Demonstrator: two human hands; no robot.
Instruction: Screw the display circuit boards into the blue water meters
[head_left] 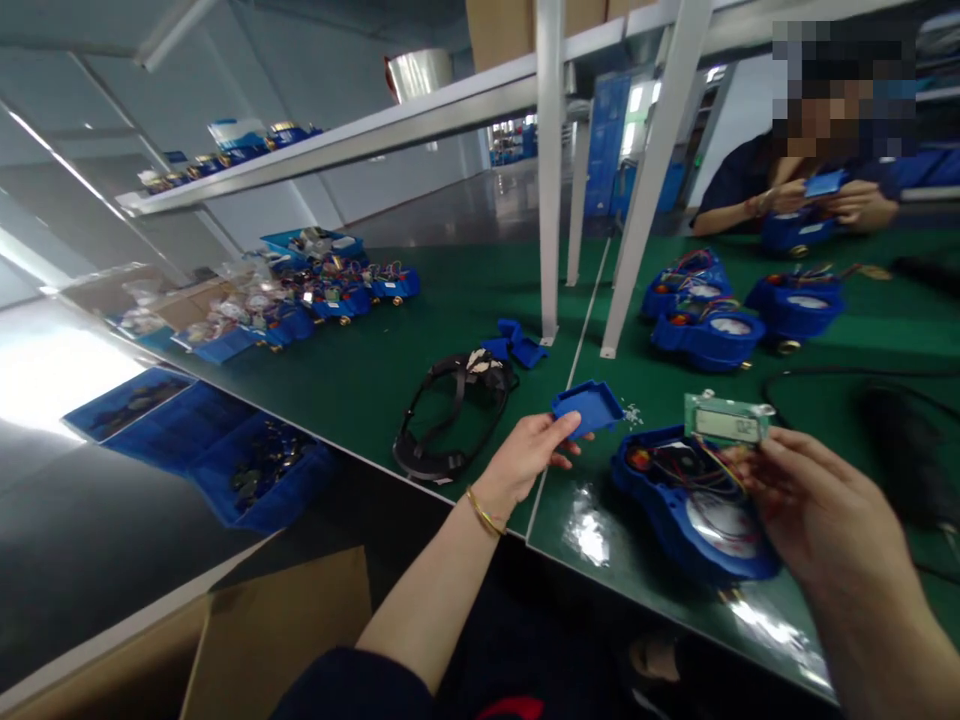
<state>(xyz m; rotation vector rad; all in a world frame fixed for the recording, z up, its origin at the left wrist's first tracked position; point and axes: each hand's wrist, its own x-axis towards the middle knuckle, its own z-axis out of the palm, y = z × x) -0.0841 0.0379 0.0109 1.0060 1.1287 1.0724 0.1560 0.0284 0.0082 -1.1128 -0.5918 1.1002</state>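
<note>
My left hand [536,450] pinches a shallow blue plastic cover [589,408] between thumb and fingers, above the green table. In my right hand [832,500] is a small green circuit board with an LCD display [726,420], gripped at its right edge; digits show on its screen. Thin wires run from behind the board down toward an open blue housing [660,510]. That housing rests on the table just below the board, with wires, a dark part and a round white dial inside. Part of its right side is hidden by my right hand.
A black head strap [450,415] and blue plastic pieces [516,343] lie left of my hands. More wired blue housings [705,325] stand beyond. White shelf posts [550,180] rise from the table. Across it, a co-worker's hands [855,200] hold a blue part.
</note>
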